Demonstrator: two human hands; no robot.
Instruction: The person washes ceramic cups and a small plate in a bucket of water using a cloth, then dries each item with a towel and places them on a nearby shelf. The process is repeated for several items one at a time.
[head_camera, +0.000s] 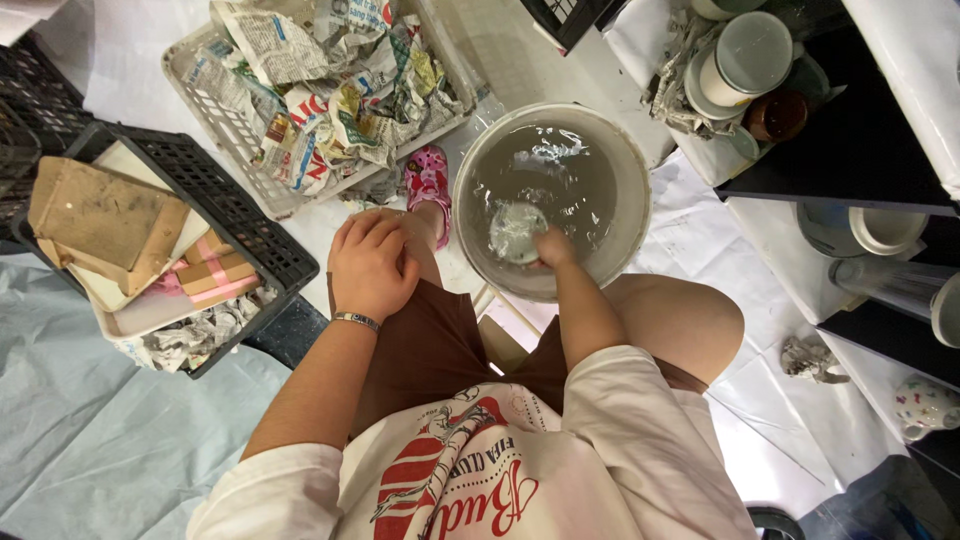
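I sit over a white bucket of cloudy grey water. My right hand is dipped into the water and grips a small round pale dish just under the surface. My left hand rests flat on my left knee, fingers together, holding nothing; a thin bracelet circles that wrist. A pink patterned shoe shows on my foot beside the bucket.
A white basket of crumpled newspaper stands at the top left. A black crate with cardboard pieces and paper sits left. Shelves with white cups, plates and lidded jars line the right. White sheeting covers the floor; a crumpled wad lies right.
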